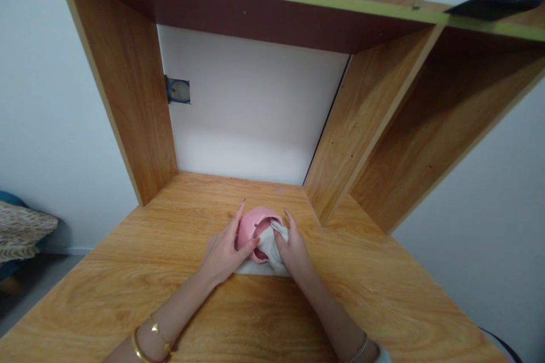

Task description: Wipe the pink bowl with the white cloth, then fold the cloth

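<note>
A rounded pink container [251,226] with a wide opening is tipped on its side over the desk, its mouth turned toward my right hand. My left hand [227,247] grips it from the left, with the thumb at the rim. Between the fingers of my right hand [293,247] is a light grey cloth [269,245], partly pushed into the opening. More pale cloth lies flat under the container on the desk. The inside of the container is mostly hidden by the cloth.
The wooden desk [191,317] spreads around my hands. Behind it stand a white back panel [255,108] with a socket hole [179,91] and wooden side boards [340,142]. A shelf [255,8] hangs above, with a dark object [496,5] on it. A woven blanket [25,227] lies far left.
</note>
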Motion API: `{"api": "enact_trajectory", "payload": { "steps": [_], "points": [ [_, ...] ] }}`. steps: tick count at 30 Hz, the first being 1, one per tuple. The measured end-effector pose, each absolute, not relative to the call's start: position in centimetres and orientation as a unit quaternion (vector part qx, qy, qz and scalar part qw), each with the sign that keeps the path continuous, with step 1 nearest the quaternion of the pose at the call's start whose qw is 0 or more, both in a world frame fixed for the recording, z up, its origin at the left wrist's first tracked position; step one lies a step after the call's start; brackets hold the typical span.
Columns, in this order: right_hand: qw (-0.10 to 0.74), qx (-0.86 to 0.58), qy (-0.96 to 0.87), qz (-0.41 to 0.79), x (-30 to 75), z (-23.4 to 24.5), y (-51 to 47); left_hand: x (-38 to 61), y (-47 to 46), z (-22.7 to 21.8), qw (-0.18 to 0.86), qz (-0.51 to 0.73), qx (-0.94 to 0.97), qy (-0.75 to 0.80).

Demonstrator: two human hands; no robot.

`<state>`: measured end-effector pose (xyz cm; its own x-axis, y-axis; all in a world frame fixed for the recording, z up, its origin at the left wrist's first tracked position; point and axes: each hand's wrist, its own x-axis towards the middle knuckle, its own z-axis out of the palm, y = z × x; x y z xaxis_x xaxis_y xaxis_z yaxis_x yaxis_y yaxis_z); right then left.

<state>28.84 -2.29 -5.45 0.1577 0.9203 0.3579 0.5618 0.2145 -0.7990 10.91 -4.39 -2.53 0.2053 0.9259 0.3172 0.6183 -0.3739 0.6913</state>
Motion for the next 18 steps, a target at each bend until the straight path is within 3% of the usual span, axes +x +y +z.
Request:
{"api": "enact_trajectory", "payload": {
  "steps": [8, 18],
  "points": [
    [0.530, -0.572, -0.578, 0.240, 28.2, -6.3, -1.8, 11.8, -4.8, -2.9, 0.248, 0.353, 0.733, 0.527],
    [0.430, -0.642, -0.616, 0.153, 28.3, -3.4, -3.2, 11.0, -4.6, -2.3, 0.206, 0.347, 0.737, 0.542]
  ]
}}
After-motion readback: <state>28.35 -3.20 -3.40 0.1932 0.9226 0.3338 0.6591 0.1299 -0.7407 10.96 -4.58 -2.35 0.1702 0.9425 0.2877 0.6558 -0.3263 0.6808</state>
